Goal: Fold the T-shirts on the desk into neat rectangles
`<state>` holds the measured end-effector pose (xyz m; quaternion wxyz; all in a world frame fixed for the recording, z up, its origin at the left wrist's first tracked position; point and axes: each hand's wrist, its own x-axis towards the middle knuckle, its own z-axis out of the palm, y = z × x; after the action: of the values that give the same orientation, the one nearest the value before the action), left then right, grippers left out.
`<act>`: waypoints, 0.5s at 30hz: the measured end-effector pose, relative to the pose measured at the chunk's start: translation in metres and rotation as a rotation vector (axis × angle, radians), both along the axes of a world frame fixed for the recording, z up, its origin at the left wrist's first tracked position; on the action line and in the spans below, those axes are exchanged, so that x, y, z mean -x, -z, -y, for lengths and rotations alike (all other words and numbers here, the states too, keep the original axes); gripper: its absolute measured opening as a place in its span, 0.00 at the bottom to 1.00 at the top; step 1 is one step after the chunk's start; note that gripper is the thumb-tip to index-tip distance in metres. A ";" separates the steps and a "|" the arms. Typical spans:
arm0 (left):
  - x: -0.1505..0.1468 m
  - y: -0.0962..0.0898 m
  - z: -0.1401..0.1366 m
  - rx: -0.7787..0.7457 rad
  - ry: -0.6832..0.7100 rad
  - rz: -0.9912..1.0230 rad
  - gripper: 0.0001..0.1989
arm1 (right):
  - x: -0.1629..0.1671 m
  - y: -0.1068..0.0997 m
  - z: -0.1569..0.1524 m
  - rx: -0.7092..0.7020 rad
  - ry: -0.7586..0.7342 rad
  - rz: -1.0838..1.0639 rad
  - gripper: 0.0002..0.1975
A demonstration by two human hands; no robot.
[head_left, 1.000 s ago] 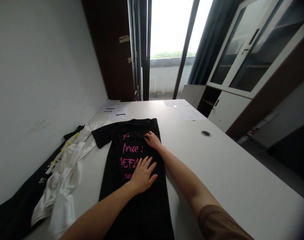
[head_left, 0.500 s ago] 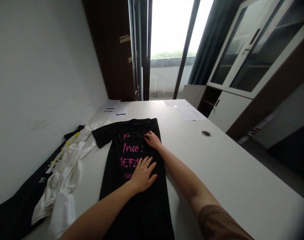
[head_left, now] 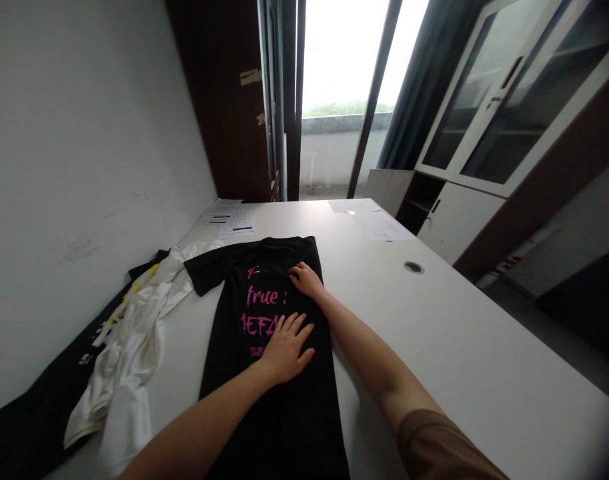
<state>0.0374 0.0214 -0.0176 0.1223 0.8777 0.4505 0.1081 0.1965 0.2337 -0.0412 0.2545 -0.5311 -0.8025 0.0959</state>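
A black T-shirt (head_left: 274, 413) with pink lettering lies on the white table, its collar toward the far end. One short sleeve sticks out to the left, while the right side is folded over, cutting off part of the lettering. My left hand (head_left: 287, 350) rests flat on the middle of the shirt with fingers spread, covering part of the print. Farther up, near the folded right edge, my right hand (head_left: 307, 279) lies on the fabric, fingers loosely bent and not visibly gripping it.
Left of the shirt, a rumpled white garment (head_left: 129, 360) and a black garment (head_left: 39, 400) lie along the wall. Papers (head_left: 237, 223) and more sheets (head_left: 381, 225) are at the table's far end. A round cable hole (head_left: 413, 267) is at right.
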 end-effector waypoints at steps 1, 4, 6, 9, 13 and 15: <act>0.000 0.000 0.000 0.002 -0.001 0.000 0.31 | 0.000 0.000 0.000 0.000 0.001 0.000 0.12; 0.000 -0.002 0.000 0.011 -0.001 0.000 0.32 | 0.000 0.001 -0.001 -0.004 -0.002 0.001 0.12; 0.000 -0.002 0.000 0.013 -0.004 0.000 0.31 | 0.000 0.002 -0.002 -0.007 -0.004 0.002 0.12; 0.000 -0.001 0.000 0.013 -0.005 -0.004 0.31 | 0.000 0.004 -0.002 -0.005 -0.005 0.002 0.12; 0.000 -0.001 0.000 0.014 -0.002 -0.006 0.31 | 0.000 0.004 -0.003 -0.007 -0.010 0.000 0.12; 0.000 -0.002 0.000 0.014 -0.003 -0.005 0.31 | 0.000 0.004 -0.003 0.000 -0.006 0.002 0.12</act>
<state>0.0372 0.0212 -0.0157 0.1274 0.8765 0.4527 0.1028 0.1967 0.2369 -0.0452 0.2534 -0.5288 -0.8043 0.0961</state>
